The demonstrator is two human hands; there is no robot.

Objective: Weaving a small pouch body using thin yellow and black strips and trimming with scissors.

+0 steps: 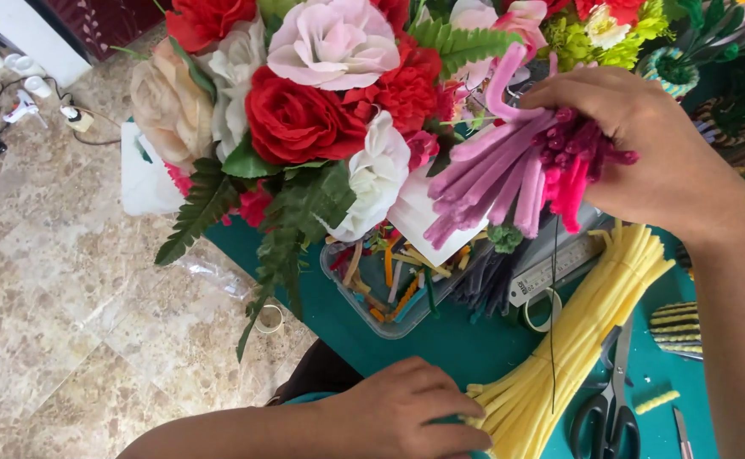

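Note:
My right hand [645, 144] is raised above the table and grips a bunch of pink and magenta pipe cleaners [517, 170], their ends pointing down-left. My left hand [406, 412] rests at the near edge of the teal table [440, 340], its fingers closed on the lower end of a thick bundle of yellow pipe cleaners [585, 331] that lies slanted across the table.
A large bouquet of artificial red, white, pink and cream flowers [304, 110] fills the top. Beneath it sits a clear plastic box of coloured scraps [389, 289]. Black scissors [611, 408], a ruler [560, 268], a tape ring [543, 310] and dark pipe cleaners [487, 280] lie nearby. Marble floor [49, 297] lies to the left.

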